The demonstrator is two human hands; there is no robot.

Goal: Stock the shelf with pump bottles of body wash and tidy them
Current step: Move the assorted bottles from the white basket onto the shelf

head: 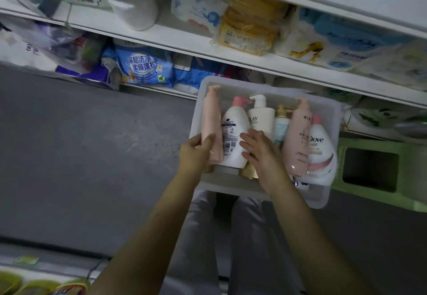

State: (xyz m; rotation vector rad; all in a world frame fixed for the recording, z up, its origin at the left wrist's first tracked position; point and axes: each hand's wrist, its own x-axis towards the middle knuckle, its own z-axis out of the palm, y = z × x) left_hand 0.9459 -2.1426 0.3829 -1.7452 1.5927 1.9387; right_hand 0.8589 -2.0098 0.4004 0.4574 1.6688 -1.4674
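Now, left hand [196,152] gripping pink bottle [211,121], right hand [262,156] open over bin [265,81]

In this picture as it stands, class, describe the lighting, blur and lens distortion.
Head view: dim, flat light; shelf edge tilts and bows from wide-angle distortion; Dove bottle label sharp near centre; yellowish items at bottom left blurred.

Left hand [196,150] grips pink bottle [211,121] in bin [323,198].

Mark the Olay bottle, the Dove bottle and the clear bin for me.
Olay bottle [260,122]: head view, front label.
Dove bottle [320,151]: head view, white body.
clear bin [320,199]: head view, near right corner.
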